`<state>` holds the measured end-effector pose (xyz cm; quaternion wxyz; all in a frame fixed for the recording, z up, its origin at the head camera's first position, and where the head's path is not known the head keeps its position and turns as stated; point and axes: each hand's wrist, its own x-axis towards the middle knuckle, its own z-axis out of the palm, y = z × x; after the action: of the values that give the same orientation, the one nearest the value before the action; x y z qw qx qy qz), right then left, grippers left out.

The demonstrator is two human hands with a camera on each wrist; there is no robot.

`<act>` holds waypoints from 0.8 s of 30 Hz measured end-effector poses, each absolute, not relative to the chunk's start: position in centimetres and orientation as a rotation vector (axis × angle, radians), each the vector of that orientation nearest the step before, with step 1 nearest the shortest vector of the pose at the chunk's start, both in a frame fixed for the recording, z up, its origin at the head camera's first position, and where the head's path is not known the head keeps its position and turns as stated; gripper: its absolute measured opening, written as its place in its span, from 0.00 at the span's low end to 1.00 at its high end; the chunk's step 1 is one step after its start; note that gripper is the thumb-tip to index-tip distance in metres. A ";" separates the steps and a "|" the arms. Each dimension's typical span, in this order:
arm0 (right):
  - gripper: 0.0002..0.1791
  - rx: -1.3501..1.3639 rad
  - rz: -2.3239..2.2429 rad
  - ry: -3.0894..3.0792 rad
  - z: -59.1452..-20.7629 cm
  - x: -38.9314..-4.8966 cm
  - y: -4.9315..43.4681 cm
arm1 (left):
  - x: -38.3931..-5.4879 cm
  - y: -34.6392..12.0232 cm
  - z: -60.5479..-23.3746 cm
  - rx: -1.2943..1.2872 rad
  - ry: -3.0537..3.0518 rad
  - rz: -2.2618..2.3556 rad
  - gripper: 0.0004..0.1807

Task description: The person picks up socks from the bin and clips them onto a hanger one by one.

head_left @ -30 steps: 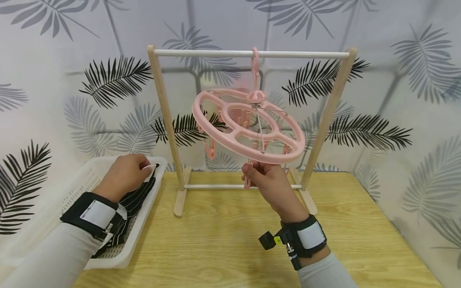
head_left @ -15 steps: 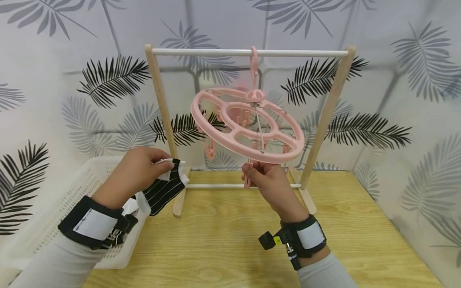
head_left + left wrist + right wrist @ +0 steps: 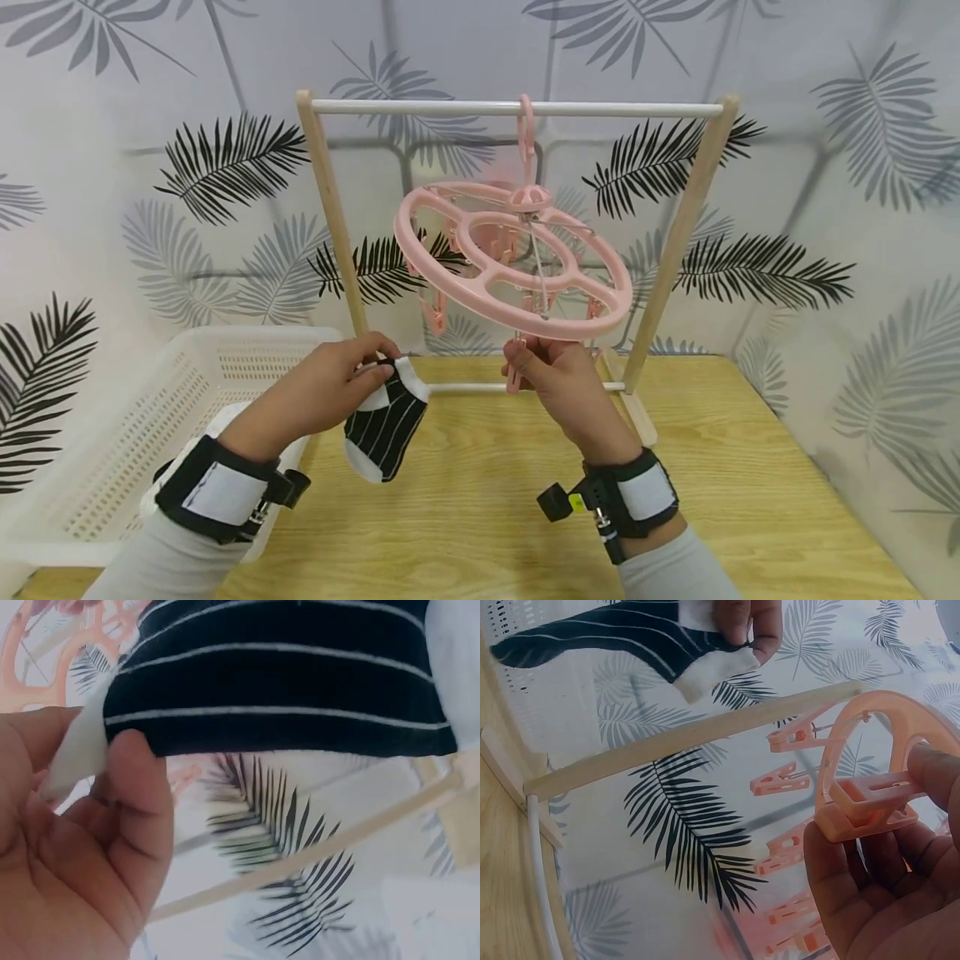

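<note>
A black sock [image 3: 386,421] with thin white stripes, white cuff, heel and toe hangs from my left hand [image 3: 330,392]. Thumb and fingers pinch it near the cuff, and in the left wrist view its striped fabric [image 3: 277,682] spreads above the thumb. My right hand [image 3: 562,383] grips a pink clothespin [image 3: 515,367] under the near rim of a round pink drying hanger [image 3: 480,287]. Seen from the right wrist, the thumb presses on the clothespin [image 3: 877,796] while fingers support it below. More pink clothespins [image 3: 780,780] dangle from the ring.
The hanger hooks over the white bar [image 3: 435,107] of a wooden-legged rack [image 3: 686,225]. A white perforated basket [image 3: 202,342] with white cloth inside stands at the left, partly behind my left forearm. Everything sits on a wood-grain table [image 3: 480,517] before a leaf-patterned backdrop.
My left hand has lifted the striped sock out of the basket and carried it right, toward the hanger. The right hand keeps its hold on the clothespin.
</note>
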<state>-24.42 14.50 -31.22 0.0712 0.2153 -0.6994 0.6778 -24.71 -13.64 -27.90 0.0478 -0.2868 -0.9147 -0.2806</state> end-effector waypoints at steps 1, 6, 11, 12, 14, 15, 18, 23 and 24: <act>0.14 0.645 2.036 -2.105 -31.3 -24.4 14.5 | -24.6 -13.4 -28.4 -0.901 -2.780 -0.878 0.09; 0.13 0.640 2.013 -2.121 -31.6 -24.1 14.5 | -23.9 -12.1 -30.7 -0.954 -2.707 -1.068 0.05; 0.12 0.659 1.987 -2.115 -31.6 -24.2 14.4 | -23.0 -10.8 -32.2 -0.928 -2.663 -1.235 0.05; 0.12 0.665 1.984 -2.110 -31.6 -24.2 14.4 | -22.9 -10.6 -32.4 -0.918 -2.656 -1.265 0.05; 0.12 0.678 1.977 -2.110 -31.5 -24.3 14.3 | -22.7 -10.2 -32.7 -0.908 -2.630 -1.345 0.05; 0.11 0.682 1.976 -2.111 -31.5 -24.4 14.3 | -22.7 -10.0 -32.7 -0.902 -2.615 -1.384 0.05; 0.10 0.689 1.986 -2.110 -31.5 -24.4 14.1 | -22.5 -9.4 -33.0 -0.905 -2.576 -1.488 0.06; 0.10 0.709 1.985 -2.092 -31.6 -24.5 14.0 | -22.3 -8.2 -33.6 -0.886 -2.527 -1.573 0.09; 0.10 0.704 1.982 -2.090 -31.6 -24.5 14.0 | -22.3 -7.9 -33.7 -0.874 -2.510 -1.591 0.09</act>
<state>-24.49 13.98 -31.56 0.0883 0.2365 -0.7022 0.6658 -22.28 -7.91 -33.74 0.0221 -0.2822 -0.8101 -0.5134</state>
